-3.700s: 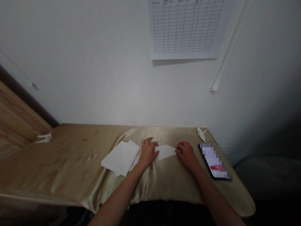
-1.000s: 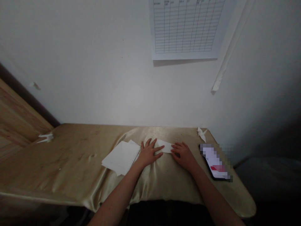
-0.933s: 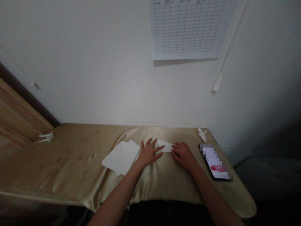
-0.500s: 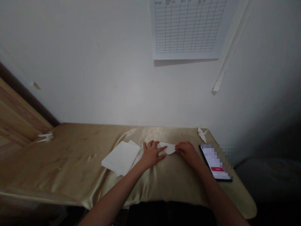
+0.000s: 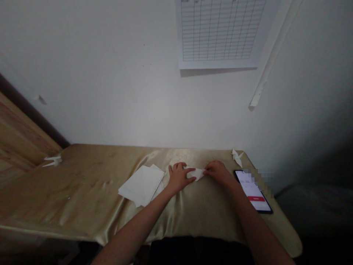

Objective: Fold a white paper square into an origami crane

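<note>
A small folded piece of white paper [image 5: 197, 173] lies on the gold cloth between my hands. My left hand [image 5: 177, 179] holds its left part against the table, thumb and forefinger apart on the paper and the other fingers spread beyond it. At the right tip of the paper, my right hand [image 5: 219, 172] is closed, pinching the corner with thumb and fingertips. A stack of white paper sheets [image 5: 142, 184] sits just left of my left hand. Part of the folded paper is hidden under my fingers.
The table [image 5: 82, 191] has a gold satin cover. A folded paper crane [image 5: 237, 157] stands at the back right, above a lit phone [image 5: 255, 195]. Another white folded paper shape [image 5: 53, 161] lies far left. A printed grid sheet [image 5: 217, 33] hangs on the wall.
My right hand has shifted slightly left and up, closing on the paper's right corner. The paper's outline has changed from rounded to more pointed. My left thumb and forefinger have drawn slightly in.
</note>
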The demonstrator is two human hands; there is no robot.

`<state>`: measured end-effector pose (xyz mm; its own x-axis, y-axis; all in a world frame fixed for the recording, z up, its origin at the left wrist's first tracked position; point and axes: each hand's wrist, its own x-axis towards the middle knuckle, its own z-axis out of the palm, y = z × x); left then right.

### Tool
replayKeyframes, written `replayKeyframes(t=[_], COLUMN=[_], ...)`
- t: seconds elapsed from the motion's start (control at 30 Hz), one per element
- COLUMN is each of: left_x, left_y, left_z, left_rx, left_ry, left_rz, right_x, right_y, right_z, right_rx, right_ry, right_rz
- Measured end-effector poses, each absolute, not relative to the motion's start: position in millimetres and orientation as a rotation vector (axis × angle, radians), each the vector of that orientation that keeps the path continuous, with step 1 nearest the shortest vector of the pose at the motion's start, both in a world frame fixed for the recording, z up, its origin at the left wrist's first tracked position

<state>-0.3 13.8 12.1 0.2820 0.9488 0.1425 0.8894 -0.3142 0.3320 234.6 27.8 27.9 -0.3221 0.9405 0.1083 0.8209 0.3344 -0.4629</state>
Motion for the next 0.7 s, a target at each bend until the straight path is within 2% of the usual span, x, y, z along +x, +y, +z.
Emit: replayKeyframes(t=[0.3,0.7], left_x=[-3,-3], left_y=[14,16], left_z=[11,10], left_rx=[2.328,2.312], left_ry=[1.698,1.706], left_rz=[0.431,0.420], right_x=[234,222], right_y=[30,31], right_z=[-1,-8], right_rx=[-1.553,-1.636], right_ry=[-2.138,-1.967], right_rz=[0.393,0.349])
